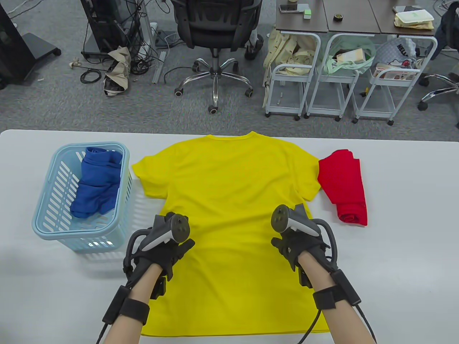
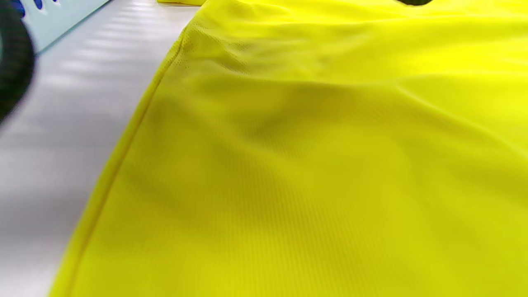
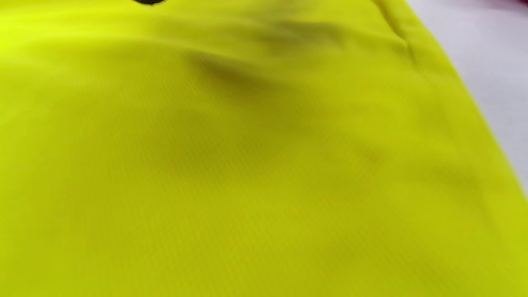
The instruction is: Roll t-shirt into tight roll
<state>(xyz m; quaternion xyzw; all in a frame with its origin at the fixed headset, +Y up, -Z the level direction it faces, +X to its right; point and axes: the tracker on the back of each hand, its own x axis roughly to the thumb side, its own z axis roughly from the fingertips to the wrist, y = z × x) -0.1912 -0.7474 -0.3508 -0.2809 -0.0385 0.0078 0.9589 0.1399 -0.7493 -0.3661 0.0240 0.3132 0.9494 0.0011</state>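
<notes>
Hiding under the trackers, the fingers of both hands are hard to see, so I cannot tell if they press flat or pinch the cloth. Both wrist views are filled with blurry yellow cloth and show almost no fingers.

The yellow t-shirt point(image 1: 229, 186) lies flat and spread out in the middle of the white table point(image 1: 401, 258), its neck at 12 o'clock and its bottom edge at 6 o'clock. No part is rolled yet.

The left hand point(image 1: 166, 247) sits on the shirt's 9 o'clock edge. The right hand point(image 1: 301, 243) sits on its 3 o'clock edge. The hands are well apart.

A red rolled shirt point(image 1: 344, 188) lies at 3 o'clock. A blue basket point(image 1: 46, 222) at 9 o'clock holds a blue shirt point(image 1: 96, 182).
</notes>
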